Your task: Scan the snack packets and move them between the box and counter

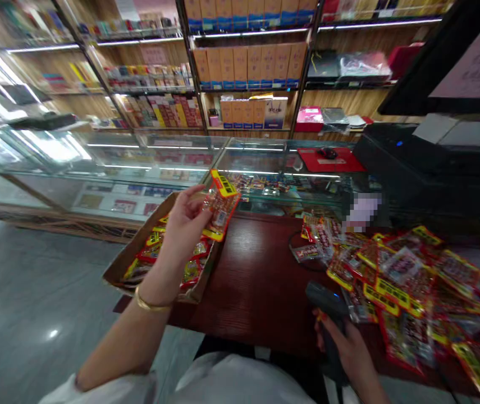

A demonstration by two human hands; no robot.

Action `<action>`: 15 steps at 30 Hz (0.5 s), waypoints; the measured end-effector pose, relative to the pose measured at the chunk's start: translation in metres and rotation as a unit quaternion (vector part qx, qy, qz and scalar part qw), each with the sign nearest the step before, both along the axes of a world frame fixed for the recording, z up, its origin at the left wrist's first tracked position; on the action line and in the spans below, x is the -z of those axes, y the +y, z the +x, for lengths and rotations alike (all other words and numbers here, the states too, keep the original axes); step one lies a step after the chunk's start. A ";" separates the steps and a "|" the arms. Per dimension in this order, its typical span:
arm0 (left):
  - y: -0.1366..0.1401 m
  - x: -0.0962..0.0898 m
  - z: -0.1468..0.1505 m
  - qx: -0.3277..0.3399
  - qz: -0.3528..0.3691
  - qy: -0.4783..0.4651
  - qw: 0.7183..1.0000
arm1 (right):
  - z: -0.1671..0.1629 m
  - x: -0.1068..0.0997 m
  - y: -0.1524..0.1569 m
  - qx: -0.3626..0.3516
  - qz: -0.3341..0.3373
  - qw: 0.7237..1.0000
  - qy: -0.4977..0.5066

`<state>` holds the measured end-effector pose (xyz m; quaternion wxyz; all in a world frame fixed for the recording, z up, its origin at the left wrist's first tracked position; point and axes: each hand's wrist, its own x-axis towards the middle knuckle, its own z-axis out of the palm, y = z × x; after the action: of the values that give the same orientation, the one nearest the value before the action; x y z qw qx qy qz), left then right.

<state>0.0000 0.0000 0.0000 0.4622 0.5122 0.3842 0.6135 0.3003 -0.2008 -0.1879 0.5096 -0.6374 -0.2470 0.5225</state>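
My left hand (187,216) pinches a red and yellow snack packet (222,207) by its left side, its barcode facing me. Beneath that hand sits an open cardboard box (115,266) with several similar packets inside. My right hand (344,348) is wrapped around the handle of a black barcode scanner (328,300), which is held low over the counter's front edge. To the right of the scanner lies a loose heap of snack packets (391,275), some with clear and red wrapping.
The dark red wooden counter (252,280) lies before me, with a glass display case (260,154) behind it. A black machine (446,168) and a monitor (446,62) stand at the right. A mouse (327,152) rests on a red mat (344,163). Stocked shelves (248,35) line the wall.
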 end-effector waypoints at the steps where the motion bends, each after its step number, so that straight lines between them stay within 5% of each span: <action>1: -0.008 0.016 0.020 0.032 -0.034 -0.003 0.999 | -0.001 -0.003 0.001 0.004 0.004 1.000 0.001; 5: -0.031 0.073 0.082 0.114 -0.155 -0.003 0.981 | -0.002 -0.010 0.002 0.010 0.011 1.000 -0.023; 8: -0.034 0.100 0.100 0.130 -0.212 -0.001 0.969 | -0.004 -0.008 -0.004 -0.013 0.004 0.997 -0.080; 12: -0.031 0.114 0.096 0.146 -0.251 -0.014 0.957 | -0.011 -0.019 -0.023 -0.050 0.012 0.964 -0.260; 15: -0.032 0.117 0.089 0.147 -0.274 -0.021 0.950 | -0.016 -0.039 -0.033 -0.084 0.091 0.916 -0.381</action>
<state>0.0893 -0.0318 -0.1169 0.6780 0.4035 0.4479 0.4206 0.2844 -0.2335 -0.1485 0.3868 -0.7161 -0.5215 0.2560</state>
